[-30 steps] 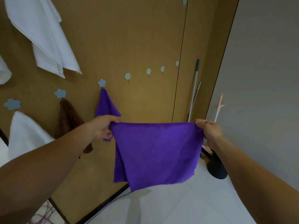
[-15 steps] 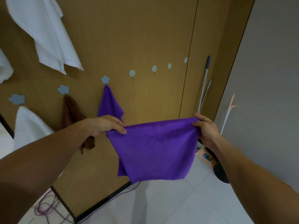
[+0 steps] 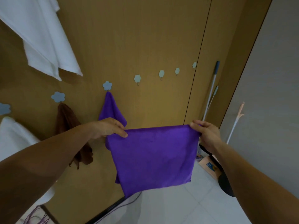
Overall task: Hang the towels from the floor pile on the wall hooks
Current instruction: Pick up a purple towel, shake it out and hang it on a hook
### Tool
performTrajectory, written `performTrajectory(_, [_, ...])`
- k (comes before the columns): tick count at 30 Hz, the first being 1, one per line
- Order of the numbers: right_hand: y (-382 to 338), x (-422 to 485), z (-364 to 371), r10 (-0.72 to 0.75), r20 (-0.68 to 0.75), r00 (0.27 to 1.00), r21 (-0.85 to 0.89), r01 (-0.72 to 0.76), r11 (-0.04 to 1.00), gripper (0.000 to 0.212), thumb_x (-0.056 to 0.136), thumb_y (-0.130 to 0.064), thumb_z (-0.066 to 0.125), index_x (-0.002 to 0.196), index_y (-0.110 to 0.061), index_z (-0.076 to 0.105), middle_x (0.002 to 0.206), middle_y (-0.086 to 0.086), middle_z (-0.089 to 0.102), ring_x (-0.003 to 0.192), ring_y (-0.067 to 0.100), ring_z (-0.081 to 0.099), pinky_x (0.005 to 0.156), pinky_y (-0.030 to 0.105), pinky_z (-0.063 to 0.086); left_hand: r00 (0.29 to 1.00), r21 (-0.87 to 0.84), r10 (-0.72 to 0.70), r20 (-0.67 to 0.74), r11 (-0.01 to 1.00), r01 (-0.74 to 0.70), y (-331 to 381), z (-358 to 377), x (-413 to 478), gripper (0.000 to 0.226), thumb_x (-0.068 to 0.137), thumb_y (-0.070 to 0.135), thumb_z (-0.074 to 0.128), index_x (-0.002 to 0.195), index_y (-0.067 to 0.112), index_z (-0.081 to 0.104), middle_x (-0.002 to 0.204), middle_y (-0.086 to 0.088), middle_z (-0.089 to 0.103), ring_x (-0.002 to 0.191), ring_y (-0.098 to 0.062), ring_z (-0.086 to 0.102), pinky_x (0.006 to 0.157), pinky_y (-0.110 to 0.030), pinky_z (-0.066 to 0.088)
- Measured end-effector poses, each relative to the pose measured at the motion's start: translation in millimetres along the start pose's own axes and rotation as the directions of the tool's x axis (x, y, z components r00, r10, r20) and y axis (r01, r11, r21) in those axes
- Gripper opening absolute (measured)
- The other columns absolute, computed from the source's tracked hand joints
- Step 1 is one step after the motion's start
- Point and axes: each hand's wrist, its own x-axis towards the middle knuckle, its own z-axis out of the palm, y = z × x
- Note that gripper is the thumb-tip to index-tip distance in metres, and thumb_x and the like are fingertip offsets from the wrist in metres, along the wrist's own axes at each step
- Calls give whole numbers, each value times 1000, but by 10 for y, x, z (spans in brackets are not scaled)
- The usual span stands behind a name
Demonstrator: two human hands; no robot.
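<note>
I pinch the purple towel (image 3: 153,157) by its top corners, left hand (image 3: 108,128) on one and right hand (image 3: 205,135) on the other. Its top edge runs nearly level across the middle of the frame. The nearest bare hook (image 3: 137,78) sits on the wall above that edge, up and right of my left hand, which I judge the nearer.
</note>
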Motion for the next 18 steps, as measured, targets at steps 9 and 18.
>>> performTrajectory(9, [-141, 619, 372, -345, 69, 936, -847, 238, 476, 19, 76, -32, 79, 74, -21, 63, 79, 1, 62, 81, 24, 61, 66, 28, 44, 901, 443, 355, -247, 869, -221, -17, -346, 703, 20, 93, 32, 60, 99, 21, 75, 81, 14, 64, 80, -4, 61, 75, -19, 45])
performTrajectory(18, [-222, 1484, 902, -414, 45, 909, -542, 371, 754, 20, 80, 3, 58, 84, -15, 49, 82, 2, 55, 66, 15, 47, 58, 26, 34, 632, 608, 553, -543, 778, -158, 410, -166, 1260, 23, 90, 16, 52, 85, -4, 63, 84, -13, 61, 74, -25, 58, 73, -43, 51])
